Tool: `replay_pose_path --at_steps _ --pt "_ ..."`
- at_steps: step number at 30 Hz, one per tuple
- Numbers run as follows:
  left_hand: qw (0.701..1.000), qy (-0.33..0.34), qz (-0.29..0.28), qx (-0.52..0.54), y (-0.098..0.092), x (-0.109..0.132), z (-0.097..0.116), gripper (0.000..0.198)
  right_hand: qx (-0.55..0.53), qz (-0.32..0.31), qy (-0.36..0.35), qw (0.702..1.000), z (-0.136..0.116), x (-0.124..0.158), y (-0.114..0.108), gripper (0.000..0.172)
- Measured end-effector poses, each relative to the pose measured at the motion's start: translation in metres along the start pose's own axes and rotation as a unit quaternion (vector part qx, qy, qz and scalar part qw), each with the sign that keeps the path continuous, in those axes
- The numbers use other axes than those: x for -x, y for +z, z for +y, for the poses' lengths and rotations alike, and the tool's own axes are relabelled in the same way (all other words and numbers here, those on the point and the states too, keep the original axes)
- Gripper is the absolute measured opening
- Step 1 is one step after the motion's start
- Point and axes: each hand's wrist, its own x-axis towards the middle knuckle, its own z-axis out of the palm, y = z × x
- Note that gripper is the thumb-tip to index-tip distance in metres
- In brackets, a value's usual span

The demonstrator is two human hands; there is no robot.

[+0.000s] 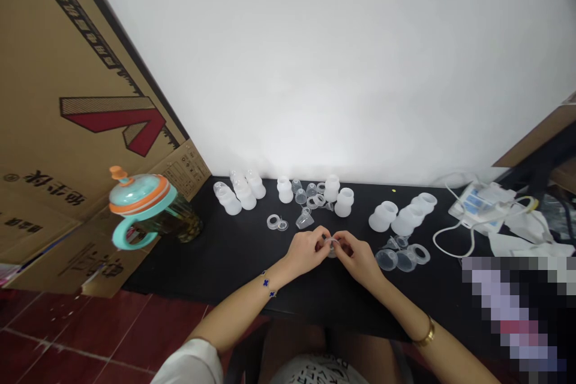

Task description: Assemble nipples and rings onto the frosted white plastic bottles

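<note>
Close together over the middle of the black table, my left hand [309, 248] and my right hand [360, 260] pinch a small translucent collar ring [332, 242] between their fingertips. The fingers cover much of it, so I cannot tell whether a nipple sits inside. Just beyond my left hand lies a clear bottle cap [305, 218]. A loose collar ring [273, 221] and a nipple [282, 225] rest further left. To the right of my right hand are clear caps [406, 260], nipples [392, 243] and another collar ring [419, 254].
White baby bottles without tops [383, 216] stand on the right and along the back. Capped bottles [245, 193] stand at back left. A teal-lidded jug [144, 207] is beside a large cardboard box [81, 72]. White cables [454, 237] lie on the right, by a blurred-out area.
</note>
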Motion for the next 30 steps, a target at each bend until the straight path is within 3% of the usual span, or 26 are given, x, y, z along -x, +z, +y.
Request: replay_pose_path --at_steps 19,30 --pt "1.000 -0.023 -0.006 -0.009 -0.0043 -0.0021 0.0026 0.015 -0.012 -0.002 -0.002 1.000 0.0006 -0.0005 -0.0021 0.016" --pt "0.999 -0.033 -0.004 0.012 -0.0065 -0.0023 0.0003 0.016 -0.007 -0.018 -0.011 1.000 -0.0020 -0.0004 -0.0024 0.027"
